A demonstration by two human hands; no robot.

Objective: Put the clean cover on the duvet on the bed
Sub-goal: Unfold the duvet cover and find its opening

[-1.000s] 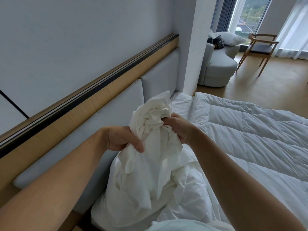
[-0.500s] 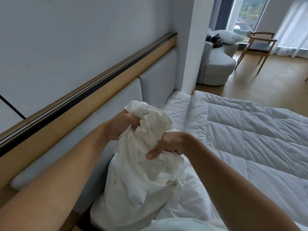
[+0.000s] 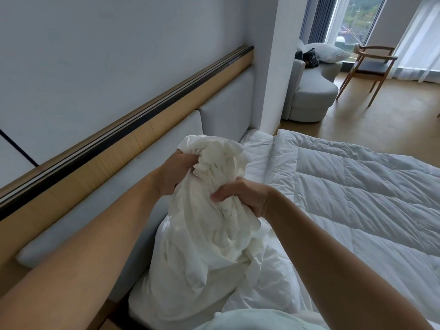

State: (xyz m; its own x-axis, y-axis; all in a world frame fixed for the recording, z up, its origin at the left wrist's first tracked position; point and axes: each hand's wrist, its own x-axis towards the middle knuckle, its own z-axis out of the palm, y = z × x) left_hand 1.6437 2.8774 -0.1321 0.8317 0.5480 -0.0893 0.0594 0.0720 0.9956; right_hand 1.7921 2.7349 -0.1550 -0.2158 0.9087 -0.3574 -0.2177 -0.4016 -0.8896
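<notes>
Beside the headboard (image 3: 226, 108), gripped bunched cover (image 3: 204, 239) with left hand (image 3: 175, 173) and right hand (image 3: 242, 194).
Could not see left fingertips, buried in folds.

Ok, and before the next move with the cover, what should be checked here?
1. Grip of left hand on cover: ok.
2. Grip of right hand on cover: ok.
3. Is the cover shaken out: not ok, bunched between the hands.
4. Is the cover's opening found: cannot tell.
5. Is the duvet spread flat: ok.
</notes>
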